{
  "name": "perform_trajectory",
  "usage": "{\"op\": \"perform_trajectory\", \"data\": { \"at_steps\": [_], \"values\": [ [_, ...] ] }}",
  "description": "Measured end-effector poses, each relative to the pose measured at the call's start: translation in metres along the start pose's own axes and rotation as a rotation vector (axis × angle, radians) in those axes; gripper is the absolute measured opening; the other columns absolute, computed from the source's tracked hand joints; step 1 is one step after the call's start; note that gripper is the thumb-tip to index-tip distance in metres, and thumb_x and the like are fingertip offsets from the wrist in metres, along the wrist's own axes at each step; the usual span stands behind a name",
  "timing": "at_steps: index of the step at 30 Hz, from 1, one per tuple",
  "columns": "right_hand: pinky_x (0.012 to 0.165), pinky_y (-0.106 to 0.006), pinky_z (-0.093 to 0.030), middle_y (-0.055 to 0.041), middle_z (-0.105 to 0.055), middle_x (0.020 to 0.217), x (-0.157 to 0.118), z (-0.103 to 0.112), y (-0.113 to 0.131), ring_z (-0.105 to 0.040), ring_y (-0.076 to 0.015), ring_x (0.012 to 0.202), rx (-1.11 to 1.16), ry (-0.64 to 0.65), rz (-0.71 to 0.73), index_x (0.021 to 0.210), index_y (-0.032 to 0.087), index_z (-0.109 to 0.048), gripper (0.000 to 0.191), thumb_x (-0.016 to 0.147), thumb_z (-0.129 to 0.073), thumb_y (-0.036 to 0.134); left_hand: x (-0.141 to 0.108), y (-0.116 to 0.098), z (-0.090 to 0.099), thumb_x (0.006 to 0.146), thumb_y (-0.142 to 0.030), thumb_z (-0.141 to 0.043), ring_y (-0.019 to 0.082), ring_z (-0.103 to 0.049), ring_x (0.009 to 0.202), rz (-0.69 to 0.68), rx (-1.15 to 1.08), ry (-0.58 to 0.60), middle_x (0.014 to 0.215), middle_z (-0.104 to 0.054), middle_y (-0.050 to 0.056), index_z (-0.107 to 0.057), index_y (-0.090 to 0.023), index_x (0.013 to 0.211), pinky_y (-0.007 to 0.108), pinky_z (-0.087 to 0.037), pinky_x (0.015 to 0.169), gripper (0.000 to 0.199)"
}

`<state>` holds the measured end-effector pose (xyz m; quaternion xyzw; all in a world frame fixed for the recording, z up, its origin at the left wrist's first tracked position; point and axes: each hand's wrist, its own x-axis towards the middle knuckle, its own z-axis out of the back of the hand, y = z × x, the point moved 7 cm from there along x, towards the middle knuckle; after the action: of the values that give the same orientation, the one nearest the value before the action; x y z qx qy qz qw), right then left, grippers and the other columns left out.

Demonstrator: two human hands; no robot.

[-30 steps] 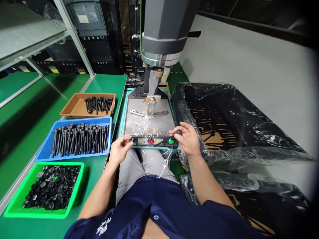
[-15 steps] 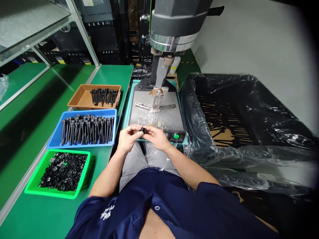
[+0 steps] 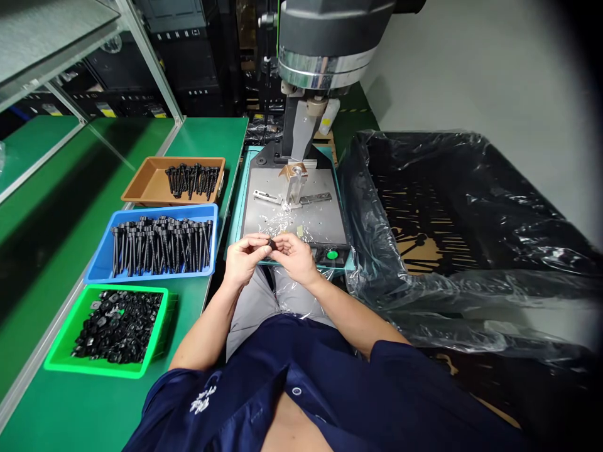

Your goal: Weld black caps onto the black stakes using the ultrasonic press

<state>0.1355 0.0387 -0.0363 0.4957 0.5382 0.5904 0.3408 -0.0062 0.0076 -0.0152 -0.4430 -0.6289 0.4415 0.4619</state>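
My left hand (image 3: pixel 245 258) and my right hand (image 3: pixel 294 257) meet over my lap, at the front edge of the machine's metal plate (image 3: pixel 313 227). Between their fingertips they both pinch a small black part (image 3: pixel 272 244), mostly covered by the fingers. Behind them a metal fixture (image 3: pixel 294 185) stands upright on the plate, with a copper-coloured piece on top. To the left are a green bin (image 3: pixel 163 320) of small black pieces, a blue tray (image 3: pixel 214 248) of long black screw-like parts, and a brown tray (image 3: pixel 146 182) with similar parts.
The machine head (image 3: pixel 330 37) hangs above the plate. A green button (image 3: pixel 332 255) is beside my right hand. On the right stands a large box lined with black plastic (image 3: pixel 471 163), holding long dark parts. A metal shelf frame (image 3: pixel 151 59) rises at the left.
The view has shifted slightly, so the machine and trays appear a little higher and further left. Both hands keep their pinch on the small black part.
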Motion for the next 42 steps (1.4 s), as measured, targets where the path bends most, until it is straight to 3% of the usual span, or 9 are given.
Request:
{"op": "perform_trajectory", "data": {
  "at_steps": [6,11,16,19,22,26,31,34,42],
  "values": [
    [0.079,-0.034,-0.056,-0.0032,-0.071,0.090,0.004,0.000,-0.006,-0.068,-0.0185,0.084,0.084,0.092,-0.082,0.110,0.022,-0.062,0.039,0.075,-0.076,0.034,-0.005,-0.004,-0.007,0.082,-0.030,-0.073,0.023,-0.063,0.108,-0.154,0.238,0.104,0.115,-0.067,0.011,-0.074,-0.022,0.103,0.040,-0.053,0.093,0.023],
    [0.077,-0.033,-0.056,-0.0020,-0.072,0.098,0.012,0.002,-0.005,-0.065,-0.0165,0.077,-0.218,0.208,-0.055,0.123,0.024,-0.064,0.041,0.082,-0.066,0.029,-0.006,0.001,-0.012,0.085,-0.032,-0.069,0.025,-0.057,0.120,-0.179,0.357,0.143,0.132,-0.057,0.011,-0.072,-0.025,0.113,0.040,-0.052,0.096,0.029],
    [0.073,-0.033,-0.057,-0.0040,-0.070,0.094,0.065,0.059,0.002,-0.065,-0.0189,0.080,-0.245,-0.070,0.032,0.121,0.020,-0.065,0.042,0.083,-0.066,0.037,-0.006,0.013,0.003,0.084,-0.035,-0.068,0.026,-0.057,0.121,-0.096,0.293,0.054,0.141,-0.049,0.011,-0.061,-0.028,0.130,0.039,-0.053,0.095,0.047],
    [0.068,-0.033,-0.057,-0.0046,-0.068,0.095,0.110,0.098,0.009,-0.064,-0.0183,0.074,-0.342,-0.208,0.108,0.125,0.021,-0.062,0.043,0.085,-0.063,0.034,-0.008,0.023,0.010,0.083,-0.037,-0.069,0.025,-0.062,0.112,-0.038,0.249,0.027,0.133,-0.055,0.011,-0.065,-0.026,0.124,0.039,-0.055,0.092,0.043],
    [0.071,-0.035,-0.057,-0.0054,-0.065,0.100,0.148,0.118,0.016,-0.061,-0.0169,0.071,-0.492,-0.264,0.194,0.119,0.021,-0.066,0.037,0.083,-0.063,0.028,-0.012,0.034,0.011,0.082,-0.037,-0.070,0.024,-0.063,0.108,0.011,0.238,0.035,0.131,-0.057,0.012,-0.068,-0.024,0.118,0.040,-0.055,0.091,0.038],
    [0.078,-0.038,-0.056,-0.0062,-0.065,0.102,0.173,0.114,0.020,-0.060,-0.0181,0.073,-0.648,-0.232,0.285,0.113,0.019,-0.069,0.033,0.080,-0.063,0.023,-0.020,0.049,0.012,0.082,-0.038,-0.070,0.024,-0.064,0.107,0.068,0.215,0.040,0.131,-0.057,0.012,-0.069,-0.022,0.114,0.042,-0.054,0.093,0.036],
    [0.094,-0.043,-0.049,-0.0080,-0.066,0.104,0.184,0.103,0.012,-0.060,-0.0258,0.098,-0.765,-0.212,0.364,0.106,0.021,-0.071,0.027,0.080,-0.065,0.027,-0.029,0.066,0.017,0.081,-0.040,-0.071,0.023,-0.066,0.100,0.130,0.194,0.040,0.125,-0.060,0.013,-0.070,-0.021,0.111,0.043,-0.054,0.093,0.036],
    [0.100,-0.045,-0.045,-0.0098,-0.064,0.107,0.193,0.106,0.004,-0.057,-0.0280,0.107,-0.754,-0.223,0.345,0.104,0.020,-0.072,0.028,0.078,-0.068,0.031,-0.032,0.071,0.019,0.081,-0.041,-0.070,0.022,-0.067,0.097,0.159,0.208,0.038,0.122,-0.062,0.012,-0.071,-0.020,0.108,0.044,-0.054,0.092,0.035],
    [0.103,-0.042,-0.044,-0.0100,-0.055,0.127,0.194,0.108,0.003,-0.050,-0.0272,0.124,-0.734,-0.036,0.268,0.117,0.024,-0.067,0.036,0.083,-0.064,0.035,-0.036,0.082,0.016,0.080,-0.043,-0.070,0.023,-0.068,0.094,0.193,0.218,0.076,0.115,-0.067,0.011,-0.073,-0.021,0.103,0.044,-0.056,0.091,0.031]
  ]
}}
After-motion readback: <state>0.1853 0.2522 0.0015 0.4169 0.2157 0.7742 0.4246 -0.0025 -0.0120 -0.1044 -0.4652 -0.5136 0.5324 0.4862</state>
